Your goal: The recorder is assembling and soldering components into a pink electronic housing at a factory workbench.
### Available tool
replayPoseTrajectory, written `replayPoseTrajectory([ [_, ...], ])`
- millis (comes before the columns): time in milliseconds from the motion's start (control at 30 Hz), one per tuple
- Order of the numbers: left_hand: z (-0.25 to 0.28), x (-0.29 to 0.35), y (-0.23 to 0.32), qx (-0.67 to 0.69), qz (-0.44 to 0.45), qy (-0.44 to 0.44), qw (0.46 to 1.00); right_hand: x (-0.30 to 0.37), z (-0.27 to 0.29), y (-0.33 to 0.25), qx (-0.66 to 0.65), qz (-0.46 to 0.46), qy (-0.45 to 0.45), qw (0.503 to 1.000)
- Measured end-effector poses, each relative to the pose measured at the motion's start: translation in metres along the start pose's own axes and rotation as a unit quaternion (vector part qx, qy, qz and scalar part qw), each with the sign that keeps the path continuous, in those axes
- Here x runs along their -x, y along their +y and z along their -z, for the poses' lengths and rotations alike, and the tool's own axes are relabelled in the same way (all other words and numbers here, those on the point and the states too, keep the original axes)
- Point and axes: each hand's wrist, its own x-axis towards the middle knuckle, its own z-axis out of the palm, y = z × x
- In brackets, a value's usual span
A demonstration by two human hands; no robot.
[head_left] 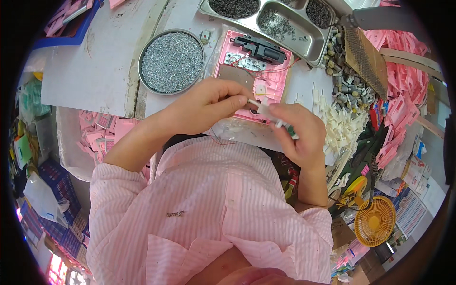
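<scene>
In the head view, a pink casing (280,78) lies on the worktable, a long black part (260,49) across its far end and thin red wires over its right side. Above the casing's near edge is a small white part (263,110) with a thin stem. The left hand (209,105) reaches over the casing's near left corner, thumb and forefinger pinching the stem. The right hand (302,130), at the casing's near right corner, has its fingers closed on the thicker end; their exact grip is partly hidden. Left of the casing stands a round metal bowl (172,92) of screws (172,61); beyond its far right corner, a compartmented metal tray (311,40); to its right, a heap of white plastic pieces (344,123).
</scene>
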Motion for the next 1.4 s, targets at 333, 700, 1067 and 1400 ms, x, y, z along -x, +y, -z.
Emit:
replayPoseTrajectory([
  [333,0.003,-0.019,0.017,0.095,0.184,-0.234,0.950,0.036,0.006,0.000,-0.037,-0.008,-0.034,0.999],
  [700,-0.016,-0.060,-0.014,-0.544,-0.169,0.067,0.819,0.049,0.008,0.040,-0.429,-0.254,0.212,0.841],
  [1067,-0.010,-0.021,-0.036,-0.408,-0.313,0.147,0.845,0.008,0.005,0.042,0.211,-0.053,0.029,0.976],
  [1400,-0.011,-0.025,-0.036,-0.406,-0.308,0.152,0.847,0.005,-0.005,0.058,0.156,-0.026,0.042,0.987],
])
